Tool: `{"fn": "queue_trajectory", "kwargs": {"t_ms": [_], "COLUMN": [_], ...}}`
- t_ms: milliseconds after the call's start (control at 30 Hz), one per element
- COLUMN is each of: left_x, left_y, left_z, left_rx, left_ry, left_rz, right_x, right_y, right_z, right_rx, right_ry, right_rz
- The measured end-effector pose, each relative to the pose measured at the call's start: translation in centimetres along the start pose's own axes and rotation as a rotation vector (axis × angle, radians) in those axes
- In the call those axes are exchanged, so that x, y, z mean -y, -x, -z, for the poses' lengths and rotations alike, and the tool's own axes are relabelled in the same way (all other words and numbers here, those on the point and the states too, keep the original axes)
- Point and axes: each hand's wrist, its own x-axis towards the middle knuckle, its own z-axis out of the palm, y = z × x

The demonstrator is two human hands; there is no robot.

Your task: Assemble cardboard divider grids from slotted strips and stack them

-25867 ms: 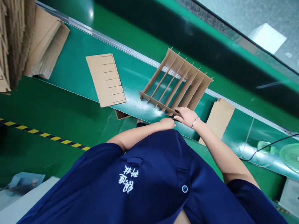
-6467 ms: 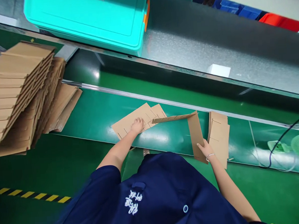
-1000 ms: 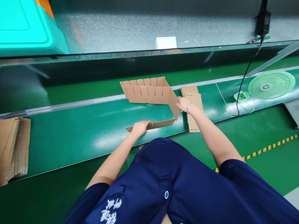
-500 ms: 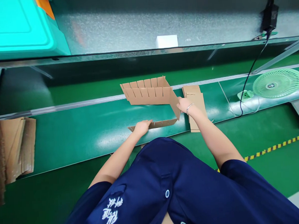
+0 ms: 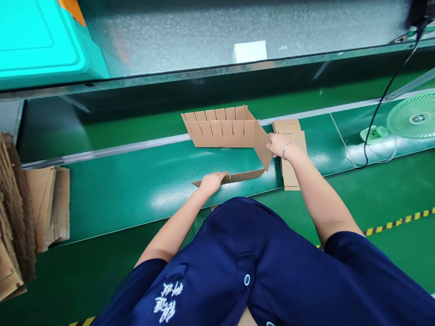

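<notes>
A slotted cardboard divider (image 5: 223, 134) stands partly unfolded on the green bench surface, its upper edge cut into several tabs. My left hand (image 5: 212, 183) grips the low near panel of that cardboard, fingers over its top edge. My right hand (image 5: 278, 144) is closed on the right end panel, which stands upright and joins the near and far panels. Just beyond my right hand lies a stack of flat cardboard pieces (image 5: 290, 152), partly covered by my wrist.
Stacks of flat cardboard (image 5: 52, 205) lie at the left end. A green fan (image 5: 419, 116) and a black cable (image 5: 377, 111) sit on the right. Above the bench runs a metal shelf (image 5: 182, 38) with a turquoise bin (image 5: 32, 41) and a white block (image 5: 250, 52).
The view has shifted, so the bench items appear displaced and more of the left stacks shows. Both hands keep their hold on the cardboard, whose shape looks nearly the same.
</notes>
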Motion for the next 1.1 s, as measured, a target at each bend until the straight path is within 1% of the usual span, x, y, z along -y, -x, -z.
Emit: {"fn": "queue_trajectory", "kwargs": {"t_ms": [167,433,500,600,733,800,867,967,1100], "left_x": [0.0,-0.3,-0.3,-0.3,-0.4,-0.5,-0.6,-0.8,-0.8], "left_y": [-0.1,-0.2,-0.2,-0.2,-0.1,0.1,0.2,0.5,0.4], "left_z": [-0.4,-1.0,-1.0,-1.0,-0.9,-0.9,-0.8,-0.7,-0.9], "left_rx": [-0.005,-0.009,-0.010,-0.016,-0.019,-0.017,-0.024,-0.044,-0.036], "left_ry": [-0.028,-0.030,-0.029,-0.025,-0.018,-0.022,-0.034,-0.045,-0.039], "left_rz": [-0.018,0.013,0.028,0.021,0.000,-0.011,-0.017,-0.036,-0.051], "right_x": [0.4,0.5,0.4,0.2,-0.3,-0.5,-0.6,-0.8,-1.0], "right_y": [0.1,0.0,0.0,0.4,1.3,1.7,1.9,2.0,1.6], "right_z": [-0.3,-0.9,-1.8,-4.1,-7.7,-8.8,-9.2,-9.1,-9.0], "right_rx": [-0.007,-0.032,-0.046,-0.062,-0.025,-0.035,-0.032,-0.017,-0.076], "right_ry": [0.007,0.033,0.061,0.074,0.012,-0.027,-0.054,-0.078,-0.050], "right_rz": [0.000,0.000,-0.009,-0.038,-0.107,-0.117,-0.118,-0.116,-0.106]}}
